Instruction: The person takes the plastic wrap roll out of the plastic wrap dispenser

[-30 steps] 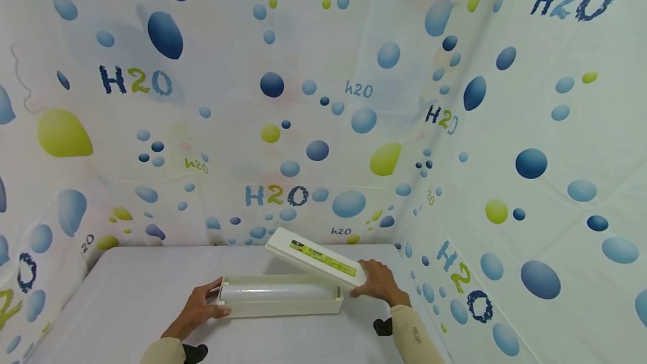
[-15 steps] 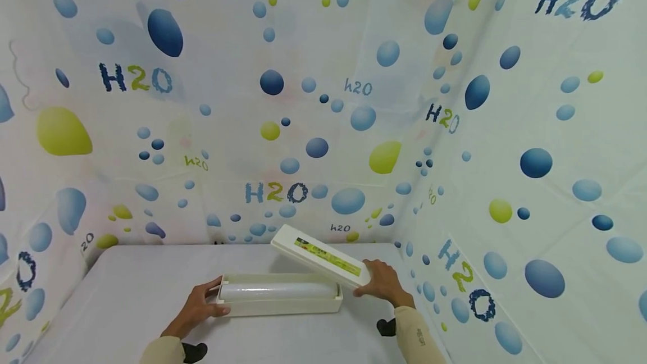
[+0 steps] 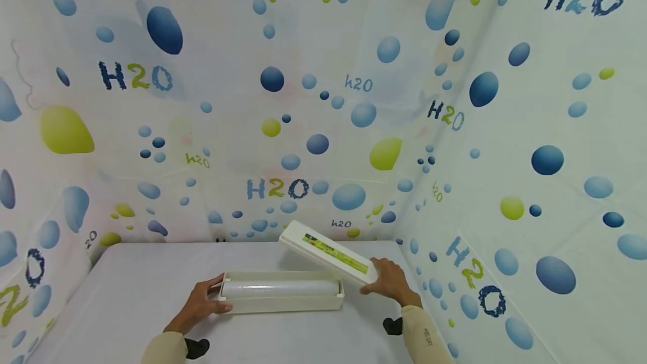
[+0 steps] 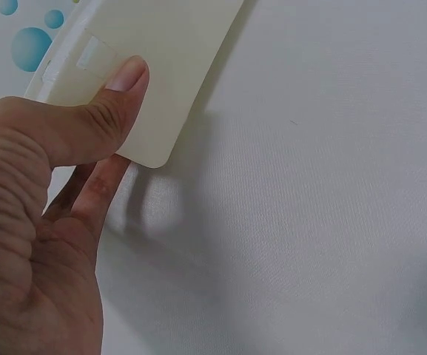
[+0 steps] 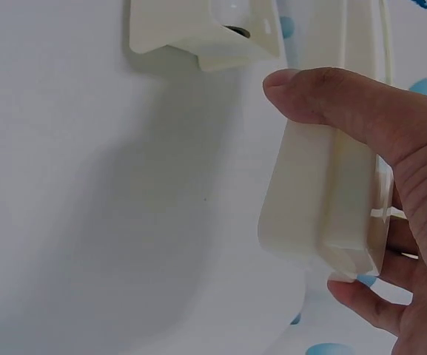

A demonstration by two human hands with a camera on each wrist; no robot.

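light soft, muted | glare along roll (image 3: 280, 287) | broad soft tabletop (image 5: 50, 133) shadows

I had bare table (image 3: 288, 341) to cross in front of the box (image 3: 283, 304), whose open top was reachable from there. The tilted lid (image 3: 329, 253) obstructed its right rear corner; left fingers (image 4: 96, 194) blocked the left end; patterned sheeting (image 3: 232, 145) closed off the back.

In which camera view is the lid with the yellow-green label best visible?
The head view: it shows the lid nearly whole, with its label. The right wrist view shows only part, in the right hand; the left wrist view, none.
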